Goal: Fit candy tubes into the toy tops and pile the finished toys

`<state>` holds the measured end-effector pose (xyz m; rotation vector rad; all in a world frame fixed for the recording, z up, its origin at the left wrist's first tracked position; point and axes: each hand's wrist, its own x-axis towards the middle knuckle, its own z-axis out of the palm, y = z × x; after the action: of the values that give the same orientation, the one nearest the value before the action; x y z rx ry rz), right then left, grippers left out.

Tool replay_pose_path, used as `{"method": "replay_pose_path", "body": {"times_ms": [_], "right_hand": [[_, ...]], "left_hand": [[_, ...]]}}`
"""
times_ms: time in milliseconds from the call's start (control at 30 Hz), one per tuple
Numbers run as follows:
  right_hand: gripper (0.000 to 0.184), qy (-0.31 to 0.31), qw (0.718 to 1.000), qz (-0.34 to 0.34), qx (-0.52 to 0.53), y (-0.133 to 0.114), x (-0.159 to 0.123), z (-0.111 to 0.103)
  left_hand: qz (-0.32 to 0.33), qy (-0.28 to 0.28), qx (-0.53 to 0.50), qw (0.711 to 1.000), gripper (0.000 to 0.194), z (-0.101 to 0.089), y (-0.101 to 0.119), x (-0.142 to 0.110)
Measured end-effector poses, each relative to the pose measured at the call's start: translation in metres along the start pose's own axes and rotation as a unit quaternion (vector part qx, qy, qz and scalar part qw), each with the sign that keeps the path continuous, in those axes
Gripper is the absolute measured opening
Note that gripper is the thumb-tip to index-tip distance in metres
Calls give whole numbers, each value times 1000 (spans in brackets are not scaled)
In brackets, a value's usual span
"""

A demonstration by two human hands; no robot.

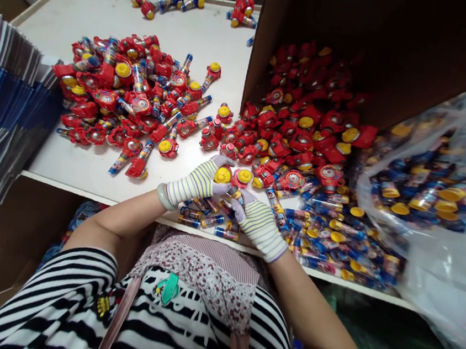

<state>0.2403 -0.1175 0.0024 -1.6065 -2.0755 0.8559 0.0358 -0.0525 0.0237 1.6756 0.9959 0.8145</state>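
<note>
While both gloved hands meet at the table edge | left hand (199,182) in striped knit glove (192,184) clamped on red plastic toy with yellow cap (223,175) | right hand (259,225) pinching clear printed tube (235,194) | label print too small to read | loose red toys (296,131) heaped on white table (84,161)

Left glove (199,182), right glove (260,227): knit, cream with thin yellow stripes, lilac trim. Pale bangle (167,197) on left wrist. Black-and-white striped top (57,295), teal patch (168,288), mauve floral apron (202,265), pink strap (118,318).
</note>
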Motion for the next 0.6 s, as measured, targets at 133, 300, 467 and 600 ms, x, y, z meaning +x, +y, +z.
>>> {"method": "replay_pose_path", "body": {"times_ms": [133,300,467,600], "right_hand": [[58,-110,927,56,354,-5,-3,2],[53,-52,879,91,465,-4,2,-3],[47,-93,858,105,494,-6,-2,-10],[58,-202,762,170,591,-5,-7,-2]], "left_hand": [[19,-16,-49,998,52,-2,5,-3],[68,-11,9,998,49,-2,13,-2],[55,-49,-17,997,51,1,9,1],[106,-26,5,994,49,-1,17,3]]}}
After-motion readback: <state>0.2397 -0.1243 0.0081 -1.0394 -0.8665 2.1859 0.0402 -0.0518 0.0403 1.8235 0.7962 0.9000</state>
